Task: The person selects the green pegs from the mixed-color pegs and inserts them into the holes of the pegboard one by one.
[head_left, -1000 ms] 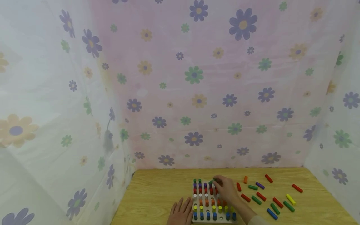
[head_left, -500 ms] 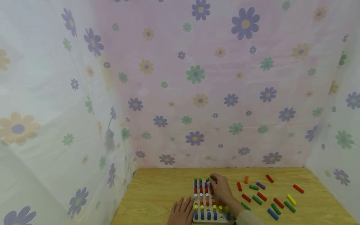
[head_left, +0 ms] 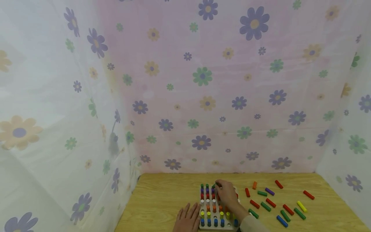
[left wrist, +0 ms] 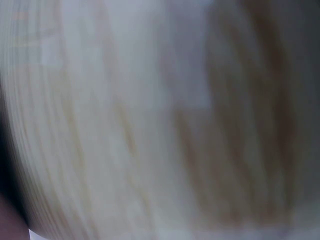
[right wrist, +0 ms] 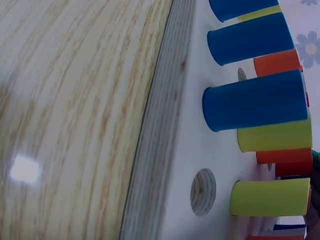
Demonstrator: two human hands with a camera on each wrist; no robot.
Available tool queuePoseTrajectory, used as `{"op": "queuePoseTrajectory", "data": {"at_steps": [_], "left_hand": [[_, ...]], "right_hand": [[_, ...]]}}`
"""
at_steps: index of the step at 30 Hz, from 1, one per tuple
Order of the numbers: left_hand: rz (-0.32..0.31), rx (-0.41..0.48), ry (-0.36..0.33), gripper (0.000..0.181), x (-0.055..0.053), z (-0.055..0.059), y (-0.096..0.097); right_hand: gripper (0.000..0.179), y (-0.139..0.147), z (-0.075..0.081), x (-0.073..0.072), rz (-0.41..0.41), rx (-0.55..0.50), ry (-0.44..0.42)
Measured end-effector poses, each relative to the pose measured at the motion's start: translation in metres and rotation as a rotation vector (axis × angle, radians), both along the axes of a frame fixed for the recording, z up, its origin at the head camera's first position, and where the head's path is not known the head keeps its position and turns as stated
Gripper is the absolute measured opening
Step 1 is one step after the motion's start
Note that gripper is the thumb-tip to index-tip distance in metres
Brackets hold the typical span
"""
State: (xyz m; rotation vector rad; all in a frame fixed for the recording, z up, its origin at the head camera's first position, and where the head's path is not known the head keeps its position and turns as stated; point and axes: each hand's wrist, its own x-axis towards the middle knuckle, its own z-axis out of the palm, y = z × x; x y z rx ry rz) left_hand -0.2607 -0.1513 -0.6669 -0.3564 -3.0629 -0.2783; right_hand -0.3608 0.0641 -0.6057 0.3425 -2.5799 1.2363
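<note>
We face a flowered backdrop (head_left: 174, 93) behind a wooden table (head_left: 162, 190) bearing a pegboard (right wrist: 196, 155) with rows of colored pegs (right wrist: 257, 102). A left hand (head_left: 186, 219) lies flat at the board's left edge, fingers extended; a right hand (head_left: 227, 195) reaches across, its fingers clamped on a tilted green peg (head_left: 214, 186) at the far row. Whether the peg is seated, we cannot tell. Loose pegs (head_left: 265, 206) lie scattered at right.

No readable text, no labels, no brand names, no numbers, no signs, in any view
</note>
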Motion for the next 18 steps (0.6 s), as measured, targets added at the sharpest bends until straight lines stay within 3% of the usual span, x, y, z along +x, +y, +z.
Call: {"op": "queuePoseTrajectory", "data": {"at_steps": [18], "left_hand": [[-0.011,0.0,0.016,0.066,-0.0001,-0.002,-0.0016]], "right_hand": [[0.016,-0.0039,-0.0028,-0.0021,0.0,0.131,0.011]]}}
